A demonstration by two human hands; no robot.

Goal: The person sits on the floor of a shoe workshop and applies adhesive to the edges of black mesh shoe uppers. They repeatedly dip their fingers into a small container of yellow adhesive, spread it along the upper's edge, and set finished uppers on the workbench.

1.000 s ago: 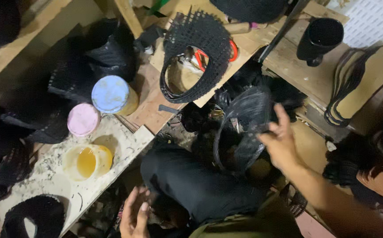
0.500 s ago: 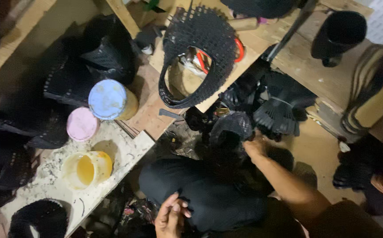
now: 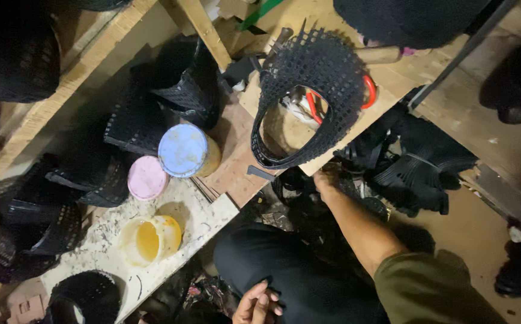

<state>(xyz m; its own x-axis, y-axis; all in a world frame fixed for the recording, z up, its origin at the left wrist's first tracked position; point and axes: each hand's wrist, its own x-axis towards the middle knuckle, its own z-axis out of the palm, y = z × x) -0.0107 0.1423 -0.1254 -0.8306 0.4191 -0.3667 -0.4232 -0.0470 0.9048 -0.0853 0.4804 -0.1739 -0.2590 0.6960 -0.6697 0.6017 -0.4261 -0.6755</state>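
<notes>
My right hand (image 3: 326, 180) reaches forward and down to the dark gap just below the edge of a wooden board (image 3: 356, 129). Its fingers are buried among black mesh pieces, so I cannot see what they grip. A curved black mesh shoe upper (image 3: 317, 72) lies on that board, over a red-handled tool (image 3: 368, 90). A heap of black mesh uppers (image 3: 419, 168) sits right of the hand. My left hand (image 3: 257, 303) rests on my black trouser leg (image 3: 278, 264) at the bottom, fingers curled together, holding nothing.
On a speckled stone slab (image 3: 209, 210) stand an open tin of yellow glue (image 3: 149, 240), a pink lid (image 3: 147, 178) and a blue-lidded tin (image 3: 182, 150). Black mesh pieces (image 3: 134, 120) are stacked along the left by a wooden rail (image 3: 62, 90). A black boot form (image 3: 512, 84) stands far right.
My right hand has left the mesh upper it held at the right and moved forward and down under the board's edge. My left hand's spread fingers have closed.
</notes>
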